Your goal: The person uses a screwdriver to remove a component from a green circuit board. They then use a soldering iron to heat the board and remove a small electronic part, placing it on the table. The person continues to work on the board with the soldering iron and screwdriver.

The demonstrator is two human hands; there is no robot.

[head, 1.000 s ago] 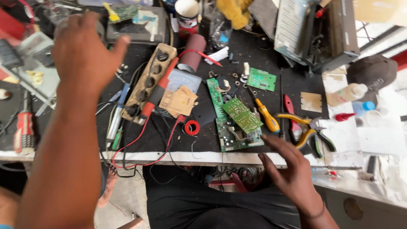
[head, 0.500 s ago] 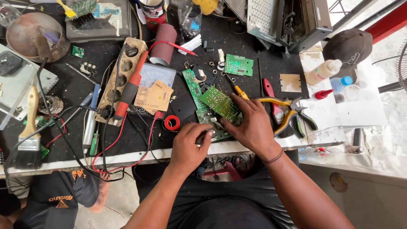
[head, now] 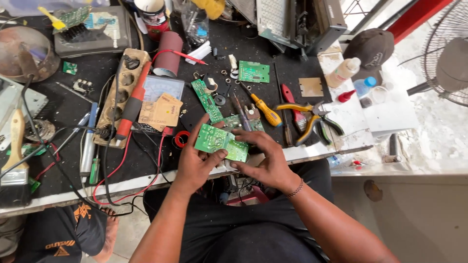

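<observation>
We hold a flat green rectangular circuit board with both hands: left hand and right hand, fingers closed on its edges. Board sits over the black worktop front edge, just right of a red tape roll.

Electronics repair workshop: a cluttered bench carrying bare circuit boards, screwdrivers, pliers, a multimeter and tangled test leads.

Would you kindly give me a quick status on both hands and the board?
Left hand and right hand both gripping green circuit board, held flat above bench edge. Yellow screwdriver and pliers just beyond, apart. Nothing blocking.
</observation>
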